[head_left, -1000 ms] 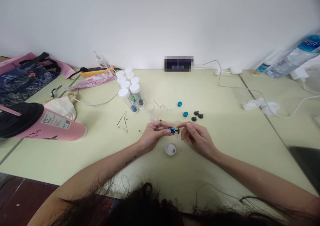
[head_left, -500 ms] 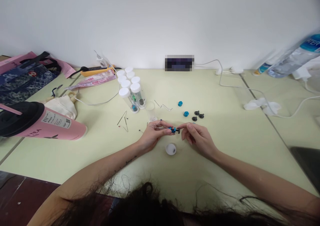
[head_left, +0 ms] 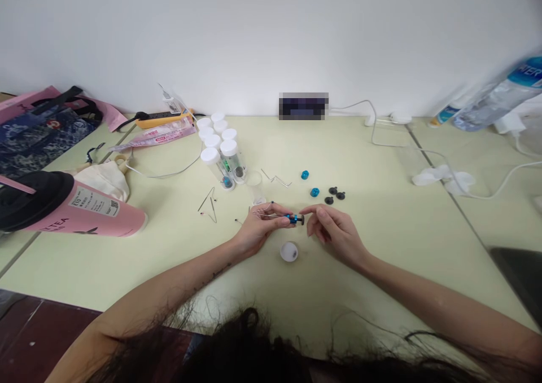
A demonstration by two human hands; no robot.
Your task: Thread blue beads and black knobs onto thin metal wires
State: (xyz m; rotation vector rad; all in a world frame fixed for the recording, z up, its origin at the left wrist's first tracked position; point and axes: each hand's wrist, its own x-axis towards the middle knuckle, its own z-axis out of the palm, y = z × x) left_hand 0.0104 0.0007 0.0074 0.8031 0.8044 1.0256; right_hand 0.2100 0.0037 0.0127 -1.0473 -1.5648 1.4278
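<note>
My left hand [head_left: 259, 229] is closed, with a small blue-and-black part [head_left: 292, 219] pinched between thumb and fingers. Thin bent metal wires [head_left: 265, 215] stick out along the same hand. The part's black round end points to the right. My right hand [head_left: 334, 230] stretches its index finger to the top of that black end; its other fingers curl loosely and hold nothing I can see. Just below the hands lies a white cap [head_left: 289, 252] with a small dark bit inside. Beyond them are blue knobs [head_left: 314, 192] and black disc-shaped pieces [head_left: 333, 190].
Several white-capped clear tubes [head_left: 231, 149] stand at the left back, near an uncapped clear tube [head_left: 256, 186]. Bent metal rods [head_left: 277, 180] and wires [head_left: 209, 205] lie about. A pink cup [head_left: 101, 214] lies leftward; white caps [head_left: 461, 183] and a cable [head_left: 393, 145] lie right.
The view has shifted very slightly. Both hands keep nearly the same pose, with my right index finger still at the part's black end.
</note>
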